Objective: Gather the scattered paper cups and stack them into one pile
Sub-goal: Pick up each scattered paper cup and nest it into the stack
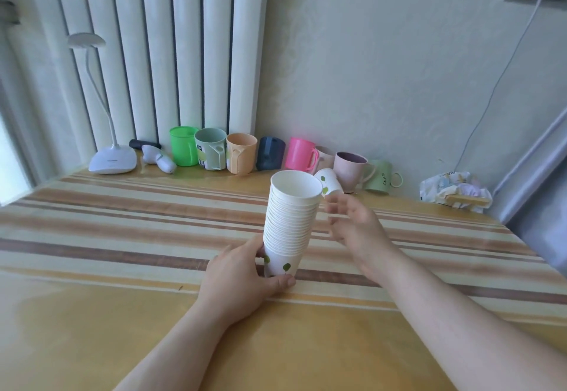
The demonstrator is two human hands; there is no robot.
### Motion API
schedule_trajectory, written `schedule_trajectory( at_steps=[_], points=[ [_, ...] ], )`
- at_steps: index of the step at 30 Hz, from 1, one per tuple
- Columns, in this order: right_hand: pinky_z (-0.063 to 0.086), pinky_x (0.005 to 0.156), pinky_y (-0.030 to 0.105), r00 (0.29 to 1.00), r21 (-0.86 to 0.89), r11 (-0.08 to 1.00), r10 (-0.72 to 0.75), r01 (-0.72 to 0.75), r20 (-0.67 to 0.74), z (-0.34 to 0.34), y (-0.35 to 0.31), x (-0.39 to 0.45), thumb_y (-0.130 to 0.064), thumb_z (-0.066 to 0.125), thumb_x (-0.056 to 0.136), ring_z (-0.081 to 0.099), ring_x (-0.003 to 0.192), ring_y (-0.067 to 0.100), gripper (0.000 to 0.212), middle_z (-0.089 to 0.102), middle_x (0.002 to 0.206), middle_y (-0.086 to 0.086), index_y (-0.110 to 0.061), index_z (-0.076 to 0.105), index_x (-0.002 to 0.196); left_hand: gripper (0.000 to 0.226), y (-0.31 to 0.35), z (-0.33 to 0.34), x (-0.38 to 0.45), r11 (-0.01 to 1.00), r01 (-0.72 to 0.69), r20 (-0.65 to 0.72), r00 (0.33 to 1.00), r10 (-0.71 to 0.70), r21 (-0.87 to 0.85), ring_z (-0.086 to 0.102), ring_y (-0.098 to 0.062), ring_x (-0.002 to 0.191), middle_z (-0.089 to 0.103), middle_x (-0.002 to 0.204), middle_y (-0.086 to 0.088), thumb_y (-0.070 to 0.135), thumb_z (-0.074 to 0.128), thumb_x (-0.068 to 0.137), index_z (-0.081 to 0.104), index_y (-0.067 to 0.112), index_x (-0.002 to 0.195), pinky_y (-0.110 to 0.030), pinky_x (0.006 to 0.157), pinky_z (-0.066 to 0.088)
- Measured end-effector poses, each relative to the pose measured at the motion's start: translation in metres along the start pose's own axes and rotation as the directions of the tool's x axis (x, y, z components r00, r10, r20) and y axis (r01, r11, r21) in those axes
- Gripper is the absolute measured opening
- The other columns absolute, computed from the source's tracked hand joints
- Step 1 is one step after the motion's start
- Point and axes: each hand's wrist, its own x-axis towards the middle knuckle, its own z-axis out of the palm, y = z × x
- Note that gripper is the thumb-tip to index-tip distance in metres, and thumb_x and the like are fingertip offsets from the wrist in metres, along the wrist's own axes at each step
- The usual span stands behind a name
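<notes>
- Far left at the back of the counter point(92, 314) there's a white desk lamp point(104, 132) with a bendy neck, and right next to it some small white handheld gadget point(159, 160) lying on its side. Can't really tell what it is.
- Then a row of plastic mugs along the wall: a green mug point(183, 146), a grey-green mug point(211, 148), a peach mug point(241, 153), a dark blue mug point(270, 153), and a hot pink mug point(300, 154).
- Left hand point(242, 280) is wrapped around the bottom of the stack of paper cups point(290, 228), thumb in front near the base, fingers curled round the far side. The stack is more or less upright, leaning a bit to the right, mouth open at the top, little green leaf prints on the lowest cup. Can't tell if the bottom actually touches the counter.
- Just behind the top of the stack is one loose paper cup point(329, 182) with the same leaf print, tilted.
- Right hand point(356, 224) is open with fingers loosely spread, right beside the upper part of the stack and just below that loose cup, not gripping anything.
- Further right at the back: a mauve mug point(351, 175), a pale green mug point(382, 177) with "SMILE" on it, then a crumpled packet point(454, 191) near the corner.
- A thin cable point(491, 95) runs down the wall.
</notes>
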Motion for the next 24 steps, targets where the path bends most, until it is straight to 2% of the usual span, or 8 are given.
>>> schedule_trajectory(
  at_steps=[3, 6, 9, 12, 14, 17, 21, 24],
  points=[
    [0.05, 0.07, 0.033, 0.949, -0.185, 0.981, -0.007, -0.054, -0.314, -0.008, 0.019, 0.039, -0.021, 0.069, 0.076, 0.062, 0.087, 0.021, 0.04, 0.063, 0.124, 0.007, -0.037, 0.062, 0.111, 0.056, 0.0, 0.002, 0.001, 1.0, 0.006, -0.004, 1.0, -0.006, -0.007, 0.063, -0.005, 0.108, 0.066, 0.105, 0.033, 0.076, 0.078, 0.073, 0.062, 0.047, 0.118, -0.039, 0.094, 0.053],
    [0.052, 0.081, 0.036, 0.917, -0.241, 0.967, -0.02, -0.084, -0.398, -0.014, 0.028, 0.085, -0.039, 0.08, 0.076, 0.064, 0.114, 0.026, 0.066, 0.055, 0.137, 0.002, -0.032, 0.055, 0.137, 0.056, 0.0, 0.003, 0.001, 1.0, 0.009, -0.012, 1.0, -0.01, -0.009, 0.061, -0.005, 0.109, 0.067, 0.105, 0.032, 0.077, 0.077, 0.071, 0.062, 0.047, 0.117, -0.039, 0.096, 0.052],
    [0.047, 0.078, 0.033, 0.874, -0.185, 0.977, 0.004, -0.108, -0.486, -0.008, 0.028, 0.134, -0.031, 0.073, 0.082, 0.062, 0.111, 0.027, 0.063, 0.056, 0.141, 0.003, -0.024, 0.054, 0.142, 0.054, 0.0, 0.003, 0.002, 1.0, 0.01, -0.014, 1.0, -0.01, 0.0, 0.059, -0.004, 0.108, 0.068, 0.104, 0.031, 0.076, 0.077, 0.072, 0.061, 0.047, 0.116, -0.038, 0.097, 0.051],
    [0.044, 0.065, 0.028, 0.866, -0.199, 0.97, 0.024, -0.142, -0.5, 0.004, 0.032, 0.171, -0.023, 0.062, 0.091, 0.062, 0.1, 0.03, 0.031, 0.064, 0.134, 0.009, -0.022, 0.068, 0.121, 0.055, 0.0, 0.004, 0.002, 1.0, 0.007, -0.02, 1.0, -0.007, 0.002, 0.059, -0.003, 0.107, 0.069, 0.103, 0.03, 0.077, 0.076, 0.071, 0.059, 0.049, 0.115, -0.036, 0.095, 0.051],
    [0.053, 0.07, 0.031, 0.87, -0.283, 0.942, 0.021, -0.183, -0.493, 0.007, 0.041, 0.186, -0.03, 0.061, 0.089, 0.065, 0.097, 0.034, 0.019, 0.069, 0.127, 0.013, -0.024, 0.071, 0.104, 0.057, -0.001, 0.004, 0.002, 1.0, 0.005, -0.023, 1.0, -0.004, 0.01, 0.059, -0.002, 0.107, 0.07, 0.102, 0.03, 0.08, 0.074, 0.071, 0.057, 0.051, 0.116, -0.035, 0.095, 0.05],
    [0.057, 0.084, 0.039, 0.888, -0.435, 0.869, 0.012, -0.236, -0.459, 0.007, 0.054, 0.198, -0.052, 0.064, 0.08, 0.066, 0.107, 0.039, 0.031, 0.068, 0.12, 0.011, -0.027, 0.061, 0.099, 0.055, 0.0, 0.003, 0.001, 1.0, -0.001, -0.031, 1.0, 0.001, 0.014, 0.058, 0.0, 0.105, 0.069, 0.099, 0.031, 0.082, 0.072, 0.07, 0.054, 0.054, 0.114, -0.033, 0.094, 0.049],
    [0.042, 0.075, 0.035, 0.914, -0.463, 0.863, -0.004, -0.202, -0.407, 0.011, 0.05, 0.201, -0.047, 0.071, 0.089, 0.058, 0.108, 0.036, 0.044, 0.06, 0.115, 0.008, -0.021, 0.048, 0.116, 0.058, 0.0, 0.003, 0.0, 1.0, 0.009, -0.031, 0.999, -0.009, -0.005, 0.057, 0.0, 0.105, 0.067, 0.1, 0.034, 0.082, 0.072, 0.068, 0.056, 0.052, 0.114, -0.033, 0.096, 0.049],
    [0.035, 0.06, 0.034, 0.935, -0.461, 0.862, 0.043, -0.213, -0.351, 0.015, 0.045, 0.203, -0.039, 0.072, 0.094, 0.056, 0.088, 0.028, 0.047, 0.058, 0.108, 0.008, -0.015, 0.046, 0.125, 0.063, -0.001, 0.004, 0.001, 1.0, 0.008, -0.032, 0.999, -0.008, -0.004, 0.055, 0.003, 0.106, 0.064, 0.101, 0.038, 0.083, 0.072, 0.067, 0.057, 0.053, 0.119, -0.033, 0.098, 0.049]
  ],
)
